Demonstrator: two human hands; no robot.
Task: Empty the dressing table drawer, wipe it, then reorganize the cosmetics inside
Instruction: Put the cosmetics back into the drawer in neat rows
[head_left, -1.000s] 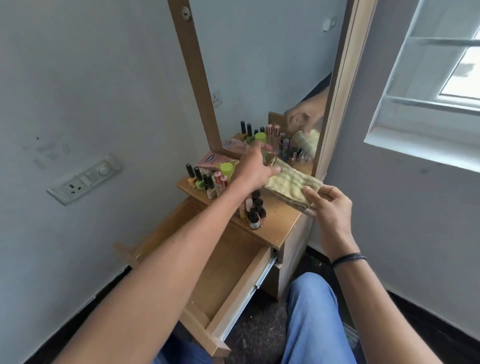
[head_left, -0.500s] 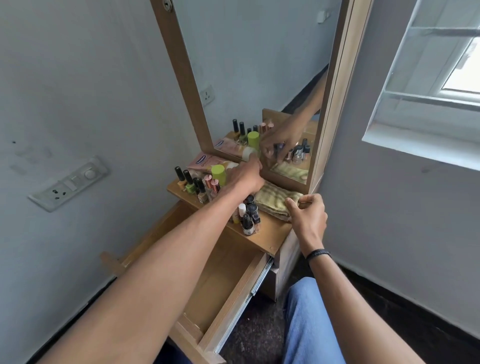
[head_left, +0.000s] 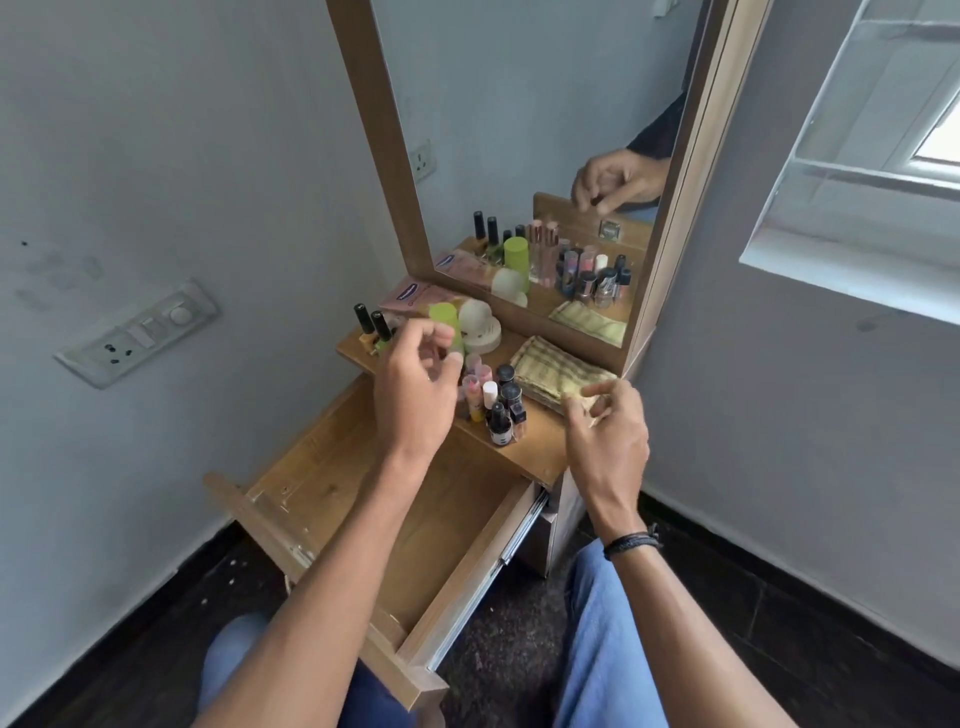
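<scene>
A: Hands?
B: Left hand loose, empty, over drawer's back edge. Right hand loose, empty, at cloth's near edge.
A: Cosmetics?
B: Bottles behind drawer, at tabletop's front edge. Drawer pulled out, wood floor showing.

The wooden surface of the dressing table stood in a corner, with the mirror rising from its back edge. A folded yellow-green striped cloth lay on its right side, just before the mirror. Near the front edge stood a tight cluster of small bottles, upright, some dark-capped and some pink or white. Behind them a white round container sat beside a lime-green-capped bottle. A pink tube lay flat at the back left, and two black-capped bottles stood at the left end. Below the surface the drawer was pulled out over the dark floor.
</scene>
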